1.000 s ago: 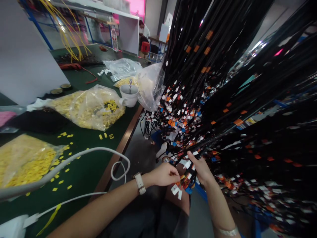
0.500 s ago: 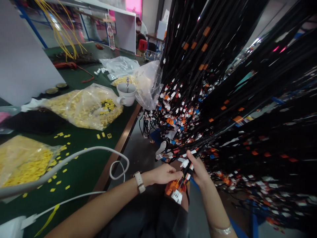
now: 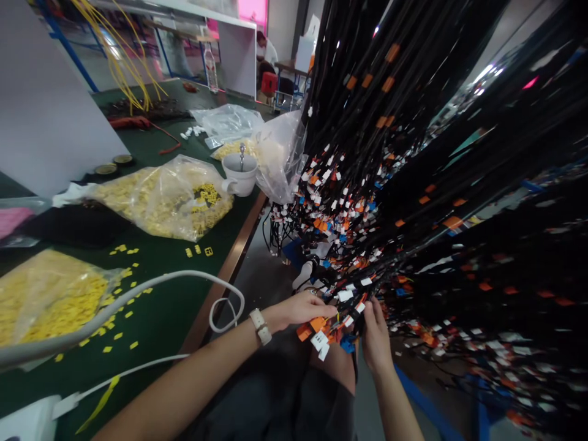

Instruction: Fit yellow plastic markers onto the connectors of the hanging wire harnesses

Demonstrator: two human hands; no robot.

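Note:
My left hand (image 3: 305, 308), with a white watch on the wrist, is closed on the end of a black wire bundle (image 3: 350, 300). Orange connectors (image 3: 316, 326), white connectors (image 3: 320, 343) and a blue connector (image 3: 348, 343) hang below its fingers, over my lap. My right hand (image 3: 376, 337) is at the right side of the same bundle, fingers raised close to the wires; whether it grips any of them is unclear. Many black cables with white, orange and blue ends hang behind and to the right.
On the green table (image 3: 169, 275) at the left lie bags of yellow pieces (image 3: 160, 196), loose yellow pieces, a white cup (image 3: 241, 174) and a thick white cable (image 3: 160, 278). A blue frame bar (image 3: 425, 401) crosses the lower right. A person (image 3: 266, 49) sits far back.
My right hand has moved lower and to the right, its thumb no longer lying over the bundle. My left hand has risen slightly with the connectors, and the blue connector now shows.

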